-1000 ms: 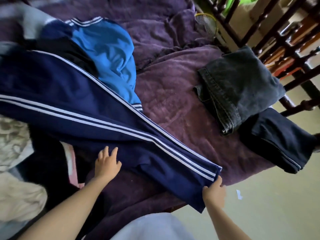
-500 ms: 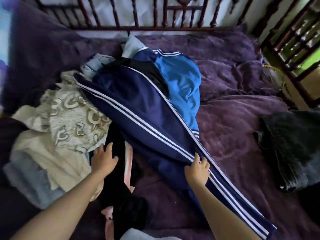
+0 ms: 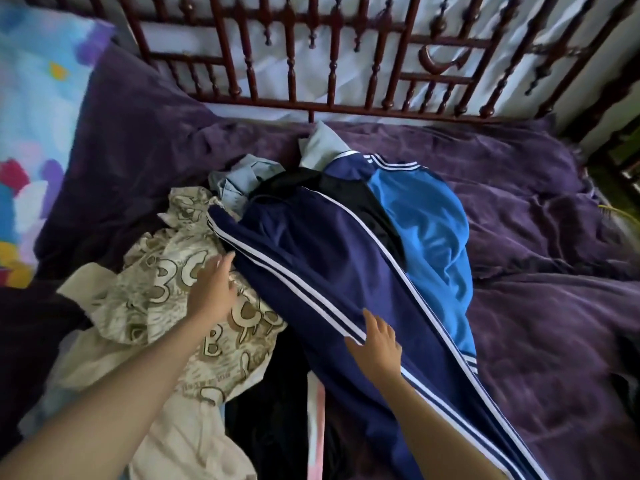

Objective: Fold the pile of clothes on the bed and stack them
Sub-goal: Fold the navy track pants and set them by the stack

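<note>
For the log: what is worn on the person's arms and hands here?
Nothing visible. The left hand and right hand are ungloved, with no watch, bracelet or ring showing. The arms behind them are bare to the frame edge, with no sleeves in view.

Left hand (image 3: pixel 211 292) extended forward, flat, fingers straight and together; right hand (image 3: pixel 375 344) palm down, fingers slightly spread, thumb out
</note>
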Demonstrator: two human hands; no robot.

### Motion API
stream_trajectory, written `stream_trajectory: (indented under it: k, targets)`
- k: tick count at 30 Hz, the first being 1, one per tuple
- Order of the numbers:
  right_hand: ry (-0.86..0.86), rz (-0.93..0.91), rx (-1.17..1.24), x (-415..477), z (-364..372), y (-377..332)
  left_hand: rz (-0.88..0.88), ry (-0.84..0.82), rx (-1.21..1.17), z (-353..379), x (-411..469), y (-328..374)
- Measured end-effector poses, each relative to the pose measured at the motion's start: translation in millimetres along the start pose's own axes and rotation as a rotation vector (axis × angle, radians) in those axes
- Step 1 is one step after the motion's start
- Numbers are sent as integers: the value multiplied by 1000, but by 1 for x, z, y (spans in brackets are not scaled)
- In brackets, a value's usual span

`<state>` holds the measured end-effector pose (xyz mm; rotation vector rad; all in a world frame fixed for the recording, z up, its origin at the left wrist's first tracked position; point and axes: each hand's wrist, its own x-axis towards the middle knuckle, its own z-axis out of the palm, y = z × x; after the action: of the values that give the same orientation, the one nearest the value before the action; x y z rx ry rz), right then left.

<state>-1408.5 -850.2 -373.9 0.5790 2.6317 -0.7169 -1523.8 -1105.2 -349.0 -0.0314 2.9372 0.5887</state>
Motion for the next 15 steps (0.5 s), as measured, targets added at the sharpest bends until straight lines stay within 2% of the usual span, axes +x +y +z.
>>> stream_trajectory:
  k: [2,4,6,10,12,15]
  targets:
    - [-6,27,1,16,-1,0,64,51,92,-8,31,-5]
    - [-41,71,-52,27,-4,6,136,24,202,-14,61,-8]
    - [-88,101,-135,34,-6,14,187,-72,307,-17,85,-5]
    - [-102,71,-218,37,-8,30,156,-278,469,-14,112,5]
    - [-31,36,-136,40,-9,40,148,-190,387,-16,126,10]
    - [251,16,135,48,-24,49,256,136,202,-32,152,45]
